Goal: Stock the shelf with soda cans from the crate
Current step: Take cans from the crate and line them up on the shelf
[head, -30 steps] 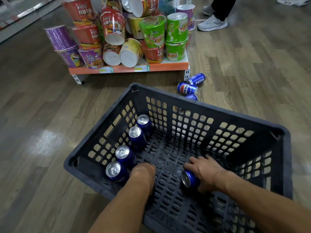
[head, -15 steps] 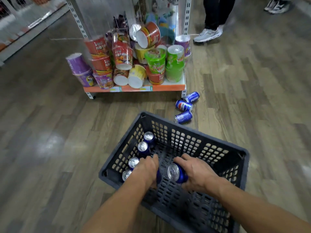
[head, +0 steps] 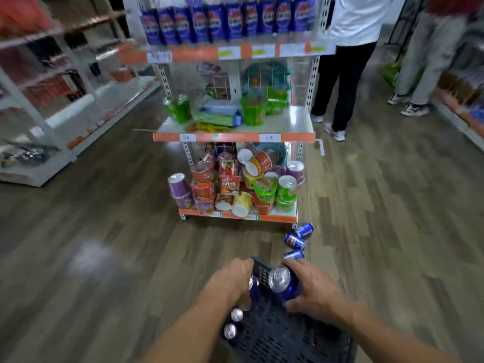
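Observation:
My right hand (head: 311, 292) grips a blue soda can (head: 282, 281), silver top facing me, lifted above the dark plastic crate (head: 282, 339). My left hand (head: 230, 284) holds another blue can (head: 253, 285), mostly hidden under its fingers. Two more cans (head: 233, 323) stand in the crate's left side. Straight ahead stands the shelf unit (head: 235, 136); its top shelf carries a row of blue cans (head: 222, 22). Three blue cans (head: 297, 241) lie on the floor by the unit's right foot.
Noodle cups (head: 235, 187) pile on the bottom shelf and green packs (head: 251, 108) sit on the middle one. Two people stand at the back right (head: 343, 74). Another shelf run (head: 39, 100) lines the left side. The floor is wood.
Both hands have risen out of the crate, each with a can. My head has tilted up, so the whole shelf unit has come into view.

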